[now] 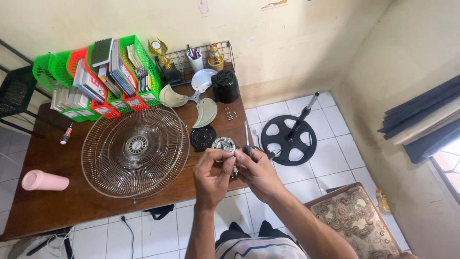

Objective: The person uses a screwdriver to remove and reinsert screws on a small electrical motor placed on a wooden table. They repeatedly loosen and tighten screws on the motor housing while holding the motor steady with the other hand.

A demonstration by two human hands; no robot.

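Nearest the camera, both hands meet just over the front edge of the brown wooden table (57, 206). The left hand (212, 175) has its fingers curled and closed around the small fan motor (224, 145), a round metal piece with silvery windings showing above the thumb. The right hand (258, 172) is folded in against the left and grips a dark-handled screwdriver (247, 144), whose thin shaft stands upright just beside the motor; whether its tip is seated in anything is hidden by the fingers. Just behind the motor lies a black round motor cover (202, 137), and to its left a large wire fan guard (135, 152) rests flat on the table (its centre cap faces up). A pink cylinder (44, 181) lies on its side near the left end. Farther back sit the cream three-bladed fan propeller (191, 101), a few small screws (230, 115) and a black domed motor housing (225, 86). Along the wall stand green and red file trays (96, 76) packed with books, a gold trophy (160, 52) and a cup of pens (195, 60). On the white floor tiles to the right lies the fan's black round base with its pole (289, 139), and a patterned chair cushion (357, 218) shows at the lower right.
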